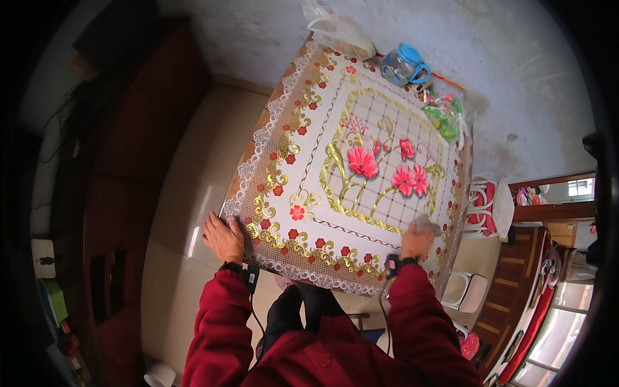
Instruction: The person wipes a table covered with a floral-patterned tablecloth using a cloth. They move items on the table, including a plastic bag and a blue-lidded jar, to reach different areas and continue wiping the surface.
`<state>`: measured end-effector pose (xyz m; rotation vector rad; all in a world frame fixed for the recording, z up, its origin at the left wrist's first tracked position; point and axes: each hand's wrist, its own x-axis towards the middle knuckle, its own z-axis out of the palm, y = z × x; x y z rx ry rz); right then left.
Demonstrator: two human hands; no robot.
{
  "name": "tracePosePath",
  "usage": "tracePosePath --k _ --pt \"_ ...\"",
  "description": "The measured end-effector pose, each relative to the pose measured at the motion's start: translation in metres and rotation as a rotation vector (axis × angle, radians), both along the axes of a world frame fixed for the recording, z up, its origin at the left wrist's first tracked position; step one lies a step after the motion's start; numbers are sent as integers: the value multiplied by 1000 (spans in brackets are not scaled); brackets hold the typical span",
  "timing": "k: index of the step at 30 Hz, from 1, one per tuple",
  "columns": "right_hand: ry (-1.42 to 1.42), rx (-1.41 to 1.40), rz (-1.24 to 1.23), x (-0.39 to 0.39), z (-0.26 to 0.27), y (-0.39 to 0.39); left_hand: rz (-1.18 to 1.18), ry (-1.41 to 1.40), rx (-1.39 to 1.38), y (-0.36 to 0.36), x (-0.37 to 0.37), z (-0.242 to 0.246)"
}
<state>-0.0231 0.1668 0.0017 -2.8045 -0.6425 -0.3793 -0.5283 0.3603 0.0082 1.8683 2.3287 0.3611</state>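
A table covered with a floral lace-edged tablecloth (333, 193) stands before me, with pink flowers printed at its middle. My left hand (223, 239) rests at the table's near left corner, thumb apart from the fingers, holding nothing. On the right side of the cloth, my right hand (417, 240) bears down on a greyish rag (428, 226); both are blurred, and the palm side is hidden. Each wrist wears a dark band with a small cabled device, such as the sensor box (392, 265) at my right wrist.
Along the wall edge of the table are a plastic bag (338, 36), a blue-lidded clear jug (401, 63) and a green plastic packet (445, 118). White chairs (476, 208) and a wooden bench (508, 275) stand to the right. A dark red cabinet (130, 145) is at left.
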Motion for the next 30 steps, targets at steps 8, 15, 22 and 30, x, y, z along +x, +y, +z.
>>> tracePosePath --k 8,15,22,30 --pt "130 -21 1030 -297 21 240 12 -1 11 -3 -2 0" --pt "218 50 1557 -245 38 217 1 -27 40 -5 -5 -3" --pt "-111 131 466 36 26 101 -17 -255 -13 -6 -20 -5" --pt "-23 162 668 -85 12 255 -150 -282 196 56 27 -12"
